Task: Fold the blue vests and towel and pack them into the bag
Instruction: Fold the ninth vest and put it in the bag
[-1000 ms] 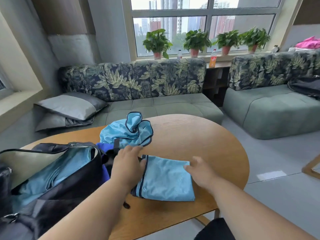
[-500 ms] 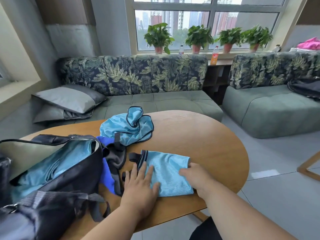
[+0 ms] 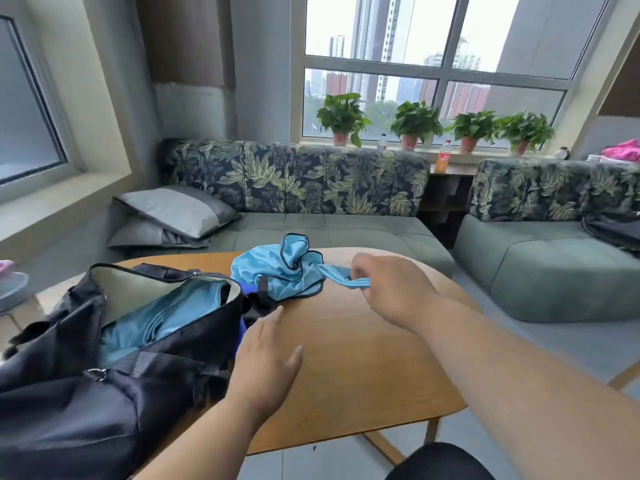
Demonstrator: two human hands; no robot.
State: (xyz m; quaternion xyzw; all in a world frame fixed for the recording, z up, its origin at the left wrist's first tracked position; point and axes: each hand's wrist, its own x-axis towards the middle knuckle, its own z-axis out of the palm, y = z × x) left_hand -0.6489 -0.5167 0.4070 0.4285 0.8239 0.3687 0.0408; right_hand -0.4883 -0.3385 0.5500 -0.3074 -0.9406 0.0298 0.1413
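Observation:
A black bag [image 3: 104, 393] lies open on the left of the wooden table [image 3: 363, 375], with light blue cloth [image 3: 162, 323] inside it. Behind it, a crumpled light blue vest [image 3: 277, 271] with dark trim lies on the table's far side. My right hand [image 3: 391, 289] pinches a strap of this vest and pulls it out to the right. With fingers straight and holding nothing, my left hand [image 3: 266, 362] hovers flat over the table beside the bag's mouth. A strip of dark blue cloth [image 3: 242, 332] peeks out between the bag and my left hand.
A leaf-patterned sofa [image 3: 294, 181] with grey cushions [image 3: 173, 213] stands behind the table, and a second sofa [image 3: 554, 265] is at the right. Potted plants [image 3: 415, 123] and bottles line the windowsill. The table's front edge is close to my body.
The folded vest that lay under both hands is gone from the table. My right hand has reached forward and taken a strap of the crumpled vest. My left hand has lifted off.

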